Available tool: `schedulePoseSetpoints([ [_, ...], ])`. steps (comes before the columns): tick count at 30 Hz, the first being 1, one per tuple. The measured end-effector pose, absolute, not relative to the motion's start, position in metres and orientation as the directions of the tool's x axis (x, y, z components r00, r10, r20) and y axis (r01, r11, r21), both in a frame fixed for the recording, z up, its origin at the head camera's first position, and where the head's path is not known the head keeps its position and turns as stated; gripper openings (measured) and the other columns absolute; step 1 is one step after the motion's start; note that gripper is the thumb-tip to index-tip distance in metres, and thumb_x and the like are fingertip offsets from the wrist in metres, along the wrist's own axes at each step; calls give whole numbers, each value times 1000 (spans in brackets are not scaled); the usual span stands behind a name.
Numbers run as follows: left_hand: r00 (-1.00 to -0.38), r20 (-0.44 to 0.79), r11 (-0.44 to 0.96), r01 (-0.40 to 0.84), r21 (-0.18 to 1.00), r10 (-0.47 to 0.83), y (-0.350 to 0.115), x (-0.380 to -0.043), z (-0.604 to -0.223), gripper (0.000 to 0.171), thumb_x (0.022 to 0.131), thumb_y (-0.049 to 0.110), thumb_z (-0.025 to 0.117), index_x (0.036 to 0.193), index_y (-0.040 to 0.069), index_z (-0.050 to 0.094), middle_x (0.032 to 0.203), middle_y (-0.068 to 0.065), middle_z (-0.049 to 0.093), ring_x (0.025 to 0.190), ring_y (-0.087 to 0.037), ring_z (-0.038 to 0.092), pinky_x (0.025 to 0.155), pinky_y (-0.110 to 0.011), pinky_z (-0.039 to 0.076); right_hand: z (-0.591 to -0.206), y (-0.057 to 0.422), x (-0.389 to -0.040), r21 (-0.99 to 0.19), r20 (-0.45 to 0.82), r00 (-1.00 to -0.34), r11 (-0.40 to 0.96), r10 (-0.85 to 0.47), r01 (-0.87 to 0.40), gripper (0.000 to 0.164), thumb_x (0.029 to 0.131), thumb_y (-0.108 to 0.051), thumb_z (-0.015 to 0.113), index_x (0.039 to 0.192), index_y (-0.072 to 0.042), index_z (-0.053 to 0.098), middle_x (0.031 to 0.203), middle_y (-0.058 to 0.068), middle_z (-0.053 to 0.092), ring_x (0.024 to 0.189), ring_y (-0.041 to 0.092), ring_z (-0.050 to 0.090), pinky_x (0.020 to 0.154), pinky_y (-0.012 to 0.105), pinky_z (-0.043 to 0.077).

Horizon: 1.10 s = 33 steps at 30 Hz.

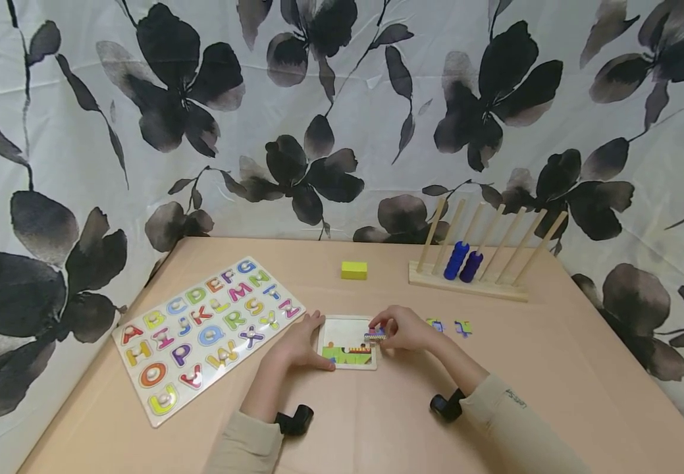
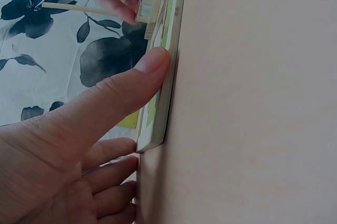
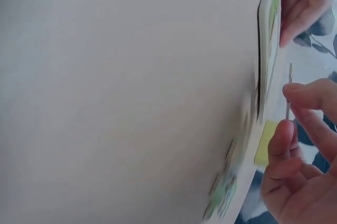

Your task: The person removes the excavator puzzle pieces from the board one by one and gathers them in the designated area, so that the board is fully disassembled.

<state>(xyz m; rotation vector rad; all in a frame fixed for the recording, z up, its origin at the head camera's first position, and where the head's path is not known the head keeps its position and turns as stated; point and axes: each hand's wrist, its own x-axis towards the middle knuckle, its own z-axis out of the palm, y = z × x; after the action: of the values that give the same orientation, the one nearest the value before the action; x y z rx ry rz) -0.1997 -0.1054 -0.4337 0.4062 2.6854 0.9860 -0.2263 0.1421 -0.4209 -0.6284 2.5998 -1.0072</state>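
Note:
A small wooden puzzle tray (image 1: 346,328) lies in the middle of the table, with fitted pieces along its lower part showing green ground and part of a train. My left hand (image 1: 299,342) rests at its left side. In the left wrist view the straight thumb (image 2: 124,90) lies on the tray's near rim, and the fingers extend beside the corner. Over the tray's right edge, my right hand (image 1: 403,328) pinches a thin puzzle piece (image 1: 374,334) between thumb and fingertips. Seen edge-on in the right wrist view, that piece (image 3: 288,109) is raised above the tray.
Two loose puzzle pieces (image 1: 463,327) lie right of the right hand. An alphabet board (image 1: 199,382) with knobbed letters fills the left side. Behind the tray sits a yellow block (image 1: 354,270); at back right stands a wooden peg rack (image 1: 466,283) with blue beads.

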Motion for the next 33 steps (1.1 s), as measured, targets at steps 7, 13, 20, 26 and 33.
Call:
schedulePoseSetpoints([
  [7, -928, -124, 734, 190, 652, 351, -105, -199, -433, 99, 57, 28, 87, 137, -3, 37, 146, -19, 27, 135, -37, 18, 108, -47, 22, -417, 176, -219, -698, -53, -879, 647, -474, -306, 35, 70, 4, 71, 102, -6, 66, 92, 7, 52, 60, 12, 47, 46, 21, 39],
  [13, -923, -134, 745, 200, 637, 362, -105, -200, -432, 99, 59, 29, 86, 138, -3, 36, 146, -18, 26, 135, -37, 17, 108, -47, 21, -413, 210, -212, -709, -17, -881, 627, -473, -323, 33, 70, 7, 68, 102, 0, 64, 91, 10, 50, 53, 9, 46, 41, 19, 40],
  [20, -919, -137, 761, 216, 612, 371, -105, -200, -431, 96, 60, 29, 85, 137, -3, 37, 146, -19, 26, 135, -37, 17, 108, -47, 22, -412, 244, -204, -683, 8, -893, 650, -450, -334, 35, 68, 7, 68, 102, 1, 63, 90, 10, 51, 57, 9, 47, 46, 20, 39],
  [26, -916, -143, 758, 214, 616, 375, -102, -203, -428, 96, 61, 28, 85, 137, -3, 36, 147, -19, 25, 135, -36, 18, 108, -46, 21, -414, 270, -198, -672, 12, -912, 672, -411, -312, 35, 68, 7, 69, 102, 2, 63, 90, 11, 52, 58, 9, 47, 47, 21, 40],
  [33, -920, -176, 774, 179, 607, 351, -102, -202, -428, 96, 61, 28, 85, 138, -1, 37, 147, -20, 25, 135, -38, 18, 107, -48, 23, -422, 289, -198, -686, -16, -901, 660, -434, -306, 36, 65, 10, 66, 100, 5, 62, 87, 12, 53, 55, 5, 44, 47, 20, 39],
])
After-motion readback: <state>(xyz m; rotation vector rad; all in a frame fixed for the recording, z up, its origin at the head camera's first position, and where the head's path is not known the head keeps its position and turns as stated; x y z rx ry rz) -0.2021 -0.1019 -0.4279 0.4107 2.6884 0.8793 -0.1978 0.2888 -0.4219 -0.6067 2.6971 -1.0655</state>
